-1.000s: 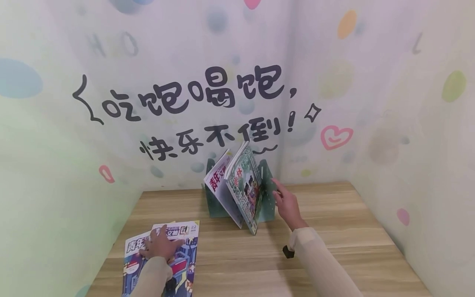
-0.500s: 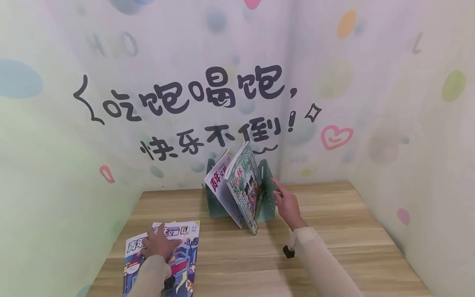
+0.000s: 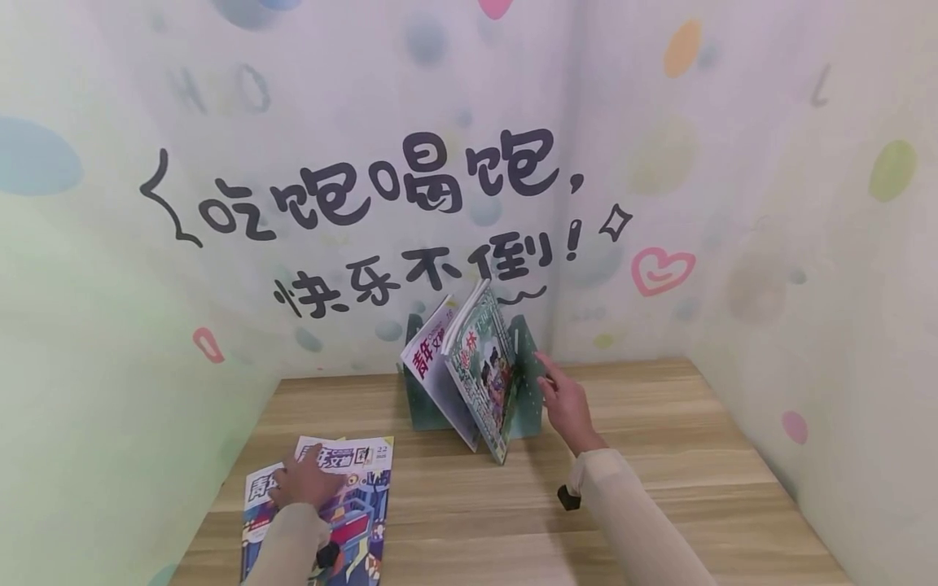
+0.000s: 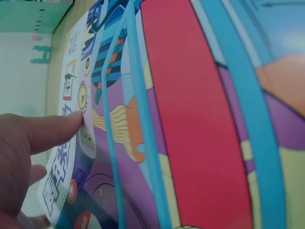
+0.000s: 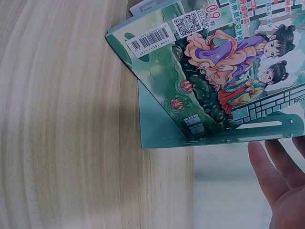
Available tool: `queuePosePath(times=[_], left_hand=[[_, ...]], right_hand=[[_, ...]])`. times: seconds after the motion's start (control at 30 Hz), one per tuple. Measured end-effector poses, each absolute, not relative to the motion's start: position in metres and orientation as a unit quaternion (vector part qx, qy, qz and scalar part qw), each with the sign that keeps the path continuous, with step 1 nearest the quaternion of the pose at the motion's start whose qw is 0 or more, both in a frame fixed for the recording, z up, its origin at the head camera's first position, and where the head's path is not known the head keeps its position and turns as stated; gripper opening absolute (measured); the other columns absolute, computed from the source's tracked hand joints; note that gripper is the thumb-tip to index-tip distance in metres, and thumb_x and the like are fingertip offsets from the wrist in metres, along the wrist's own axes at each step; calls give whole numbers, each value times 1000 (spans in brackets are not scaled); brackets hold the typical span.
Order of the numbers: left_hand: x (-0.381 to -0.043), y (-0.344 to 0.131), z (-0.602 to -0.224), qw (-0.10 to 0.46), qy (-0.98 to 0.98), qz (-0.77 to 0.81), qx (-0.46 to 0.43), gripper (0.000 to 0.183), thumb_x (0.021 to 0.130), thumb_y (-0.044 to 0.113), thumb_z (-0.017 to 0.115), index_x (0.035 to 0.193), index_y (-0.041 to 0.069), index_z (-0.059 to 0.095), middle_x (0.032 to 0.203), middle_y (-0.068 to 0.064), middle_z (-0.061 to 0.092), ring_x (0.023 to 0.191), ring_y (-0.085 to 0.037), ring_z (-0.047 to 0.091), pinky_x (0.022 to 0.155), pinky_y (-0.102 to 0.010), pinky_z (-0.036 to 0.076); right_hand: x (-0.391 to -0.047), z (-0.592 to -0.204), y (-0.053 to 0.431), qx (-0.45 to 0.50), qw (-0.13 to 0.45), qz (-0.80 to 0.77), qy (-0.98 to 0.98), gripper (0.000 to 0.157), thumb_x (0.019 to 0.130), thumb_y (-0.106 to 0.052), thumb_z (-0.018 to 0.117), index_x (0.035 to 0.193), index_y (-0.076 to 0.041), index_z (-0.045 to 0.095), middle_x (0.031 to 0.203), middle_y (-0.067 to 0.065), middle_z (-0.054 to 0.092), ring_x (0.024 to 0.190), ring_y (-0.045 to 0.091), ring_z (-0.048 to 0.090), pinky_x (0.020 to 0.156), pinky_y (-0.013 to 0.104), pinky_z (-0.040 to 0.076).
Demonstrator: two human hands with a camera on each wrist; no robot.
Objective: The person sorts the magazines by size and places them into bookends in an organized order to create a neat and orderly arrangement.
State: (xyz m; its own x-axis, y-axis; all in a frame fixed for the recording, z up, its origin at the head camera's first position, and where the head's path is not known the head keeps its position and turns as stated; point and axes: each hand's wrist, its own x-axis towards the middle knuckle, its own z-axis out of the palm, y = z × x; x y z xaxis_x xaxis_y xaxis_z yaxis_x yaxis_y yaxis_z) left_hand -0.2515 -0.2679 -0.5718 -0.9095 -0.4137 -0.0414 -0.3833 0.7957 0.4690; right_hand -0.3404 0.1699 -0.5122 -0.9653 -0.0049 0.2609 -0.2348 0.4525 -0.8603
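Two overlapping magazines lie at the front left of the table; the upper magazine [image 3: 366,496] has a purple and blue cover with a red panel. My left hand [image 3: 308,480] is at its upper left part. In the left wrist view the thumb [image 4: 62,131] presses the cover, the other fingers curl at the edge, and the cover bulges between them. My right hand [image 3: 567,407] rests straight fingers against the outer side of a green book stand [image 3: 529,382]. Inside it lean a green-covered magazine [image 3: 487,370] and a white-covered magazine [image 3: 432,366], both tilted.
The wood-grain table [image 3: 623,505] backs onto a patterned wall [image 3: 330,98] with dark lettering. Walls also close in at both sides. The book stand is near the table's back edge, and table surface shows between it and the flat magazines.
My left hand has slid slightly left over the upper magazine, its fingers drawing in toward the edge. My right hand and the book stand look unmoved.
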Motion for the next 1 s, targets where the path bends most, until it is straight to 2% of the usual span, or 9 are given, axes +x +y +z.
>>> queuePosePath(times=[0.17, 0.43, 0.67, 0.77, 0.9, 1.0], left_hand=[[-250, -269, -568, 55, -951, -223, 206, 83, 70, 24, 77, 142, 5, 42, 122, -40, 41, 111, -58, 36, 93, -72, 25], [-252, -267, -564, 41, -951, -238, 194, 75, 75, 17, 71, 143, 5, 43, 116, -35, 54, 100, -52, 45, 89, -68, 30], [-253, -267, -558, 36, -951, -259, 165, 74, 74, 9, 67, 144, 6, 43, 118, -32, 57, 94, -48, 51, 85, -66, 34], [-255, -271, -557, 32, -955, -258, 142, 72, 73, 6, 66, 143, 6, 45, 115, -31, 59, 89, -42, 55, 82, -61, 40], [-254, -275, -553, 31, -954, -275, 114, 70, 69, 2, 66, 137, 4, 51, 112, -30, 60, 84, -36, 58, 75, -54, 46], [-252, -276, -550, 27, -948, -299, 106, 66, 67, -1, 67, 132, 2, 55, 114, -31, 59, 88, -36, 59, 77, -55, 47]], right_hand=[[-339, -510, 169, 69, 106, 518, -846, 49, 102, -13, 51, 146, -32, 44, 146, 12, 47, 120, 36, 56, 81, 41, 56], [-340, -511, 169, 76, 115, 514, -847, 49, 101, -12, 52, 146, -30, 44, 144, 14, 48, 118, 37, 56, 80, 41, 57], [-340, -511, 169, 84, 123, 507, -849, 50, 101, -12, 52, 147, -31, 44, 145, 13, 48, 118, 37, 57, 80, 42, 57], [-341, -512, 170, 88, 131, 501, -851, 50, 101, -11, 52, 146, -29, 44, 144, 14, 49, 117, 37, 57, 80, 42, 57], [-340, -512, 170, 89, 137, 496, -853, 49, 101, -11, 52, 146, -28, 45, 143, 15, 49, 117, 37, 57, 80, 42, 57], [-339, -512, 170, 86, 132, 495, -855, 49, 101, -11, 52, 146, -30, 44, 144, 13, 48, 118, 37, 57, 81, 43, 56]])
